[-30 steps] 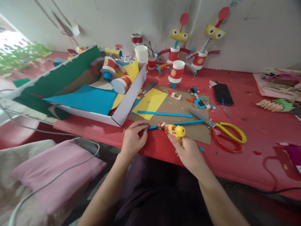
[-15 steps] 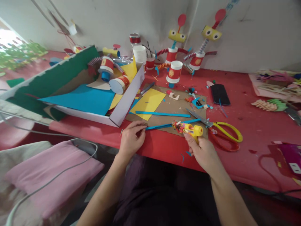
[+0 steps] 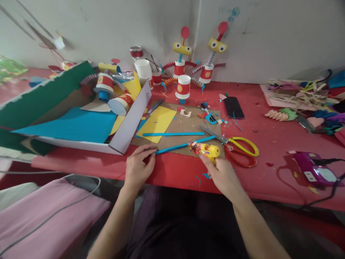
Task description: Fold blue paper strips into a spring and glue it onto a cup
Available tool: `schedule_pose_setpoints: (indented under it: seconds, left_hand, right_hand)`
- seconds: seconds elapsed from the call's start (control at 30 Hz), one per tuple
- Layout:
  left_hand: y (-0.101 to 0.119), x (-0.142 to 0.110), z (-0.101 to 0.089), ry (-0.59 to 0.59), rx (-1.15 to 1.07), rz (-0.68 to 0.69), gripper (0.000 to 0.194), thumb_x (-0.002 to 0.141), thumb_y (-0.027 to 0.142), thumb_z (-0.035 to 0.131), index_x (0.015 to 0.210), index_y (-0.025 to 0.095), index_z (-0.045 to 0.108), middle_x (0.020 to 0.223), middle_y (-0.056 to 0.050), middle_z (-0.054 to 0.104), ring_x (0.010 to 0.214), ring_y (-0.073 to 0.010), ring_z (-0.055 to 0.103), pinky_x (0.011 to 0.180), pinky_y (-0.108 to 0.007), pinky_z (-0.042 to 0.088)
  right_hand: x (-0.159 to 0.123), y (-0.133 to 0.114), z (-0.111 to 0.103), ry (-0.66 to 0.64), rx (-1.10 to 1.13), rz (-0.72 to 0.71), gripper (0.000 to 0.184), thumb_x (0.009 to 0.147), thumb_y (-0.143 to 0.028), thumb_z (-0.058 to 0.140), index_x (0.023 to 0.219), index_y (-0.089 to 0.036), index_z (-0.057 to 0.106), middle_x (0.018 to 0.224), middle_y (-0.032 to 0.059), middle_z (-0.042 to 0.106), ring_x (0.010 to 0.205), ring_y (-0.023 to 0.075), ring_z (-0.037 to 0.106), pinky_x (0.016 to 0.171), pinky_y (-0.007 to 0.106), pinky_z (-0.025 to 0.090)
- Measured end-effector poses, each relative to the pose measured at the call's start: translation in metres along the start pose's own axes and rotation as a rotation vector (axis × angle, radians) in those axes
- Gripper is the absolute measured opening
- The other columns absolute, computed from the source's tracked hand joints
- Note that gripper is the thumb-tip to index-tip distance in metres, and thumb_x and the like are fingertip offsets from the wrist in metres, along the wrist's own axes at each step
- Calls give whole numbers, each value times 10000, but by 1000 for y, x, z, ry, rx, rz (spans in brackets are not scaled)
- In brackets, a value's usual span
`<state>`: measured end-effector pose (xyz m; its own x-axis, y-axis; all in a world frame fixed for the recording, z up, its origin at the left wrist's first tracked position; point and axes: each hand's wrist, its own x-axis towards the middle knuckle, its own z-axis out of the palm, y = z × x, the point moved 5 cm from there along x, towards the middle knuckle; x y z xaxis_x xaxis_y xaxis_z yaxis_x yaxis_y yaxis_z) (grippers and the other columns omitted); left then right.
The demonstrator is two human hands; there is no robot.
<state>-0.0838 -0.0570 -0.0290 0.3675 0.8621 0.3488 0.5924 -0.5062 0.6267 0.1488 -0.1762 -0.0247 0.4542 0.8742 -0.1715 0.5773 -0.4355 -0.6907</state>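
My left hand point(image 3: 140, 163) is closed, pinching the left end of a narrow blue paper strip point(image 3: 171, 148) at the table's front edge. In my right hand point(image 3: 222, 172) is a yellow glue gun point(image 3: 208, 150), its smeared, multicoloured nozzle end over the strip. A second blue paper strip point(image 3: 175, 134) lies just behind, across a yellow sheet point(image 3: 159, 120) and a brown cardboard mat point(image 3: 185, 124). Beside the glue gun rest scissors point(image 3: 244, 145) with one yellow and one red handle loop, their blades by the strip's far end.
On the left stands a cardboard box point(image 3: 129, 129) holding blue paper point(image 3: 78, 124) and a paper-cup figure point(image 3: 104, 83). More cup figures point(image 3: 183, 88) stand at the back. A phone point(image 3: 233, 107), craft scraps point(image 3: 304, 93) and a purple power socket point(image 3: 314, 169) lie to the right.
The glue gun has travelled rightward along the blue strip, away from my left hand, which keeps its pinch. My view has turned right, bringing more of the purple socket into sight.
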Motion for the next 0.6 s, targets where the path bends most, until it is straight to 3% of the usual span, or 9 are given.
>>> schedule_pose_setpoints:
  seconds: [0.1,0.23,0.43,0.5,0.6]
  left_hand:
    - [0,-1,0,-1,9,-8,225,803,210,526,910,209,724,1053,-38,697,980,-178,650,922,-309,507]
    - [1,-1,-1,-1,19,-4,228,803,214,525,913,213,725,1051,-42,696,975,-182,653,918,-316,510]
    - [1,1,-2,8,21,23,222,798,205,533,904,212,728,1036,-40,699,965,-180,653,897,-308,519]
    - [1,1,-2,10,16,29,220,797,202,535,902,207,729,1029,-42,700,959,-179,654,893,-309,520]
    - [1,1,-1,15,7,30,214,797,202,541,900,200,728,1028,-49,697,953,-179,656,891,-311,522]
  right_hand:
    - [-2,-12,10,-57,24,-48,502,865,-603,378,667,-194,591,425,26,559,429,185,575,440,258,363]
    - [-2,-19,16,-40,7,-60,511,873,-596,373,712,-183,629,433,33,573,439,190,580,447,258,356]
    - [-6,-37,32,-63,-24,-223,489,899,-557,365,934,-165,656,773,109,722,719,239,678,563,264,413]
    - [-5,-32,29,-56,-35,-192,495,898,-562,364,917,-163,656,768,111,720,738,246,683,561,262,414]
    - [-4,-10,10,-40,-37,-75,506,885,-579,368,743,-175,638,628,88,681,619,224,664,505,256,393]
